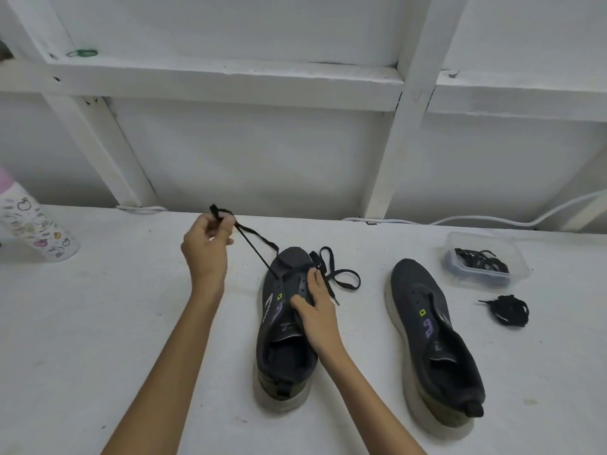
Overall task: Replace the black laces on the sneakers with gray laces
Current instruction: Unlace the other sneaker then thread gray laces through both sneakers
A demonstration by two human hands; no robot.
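Observation:
Two dark grey sneakers stand on the white table, toes pointing away from me. My left hand [207, 241] is raised left of the left sneaker [285, 326] and pinches one end of a black lace [254, 251], pulled taut from an eyelet near the toe. My right hand [315, 307] grips the tongue and eyelet area of that sneaker, thumb on the tongue. The lace's other end lies looped on the table right of the toe. The right sneaker [430, 336] has no lace in it. No gray lace can be made out.
A clear plastic container [486, 259] with dark laces sits at the back right. A bundled black lace [507, 310] lies in front of it. A patterned bottle [33, 224] stands at the far left. A white cable [492, 220] runs along the wall.

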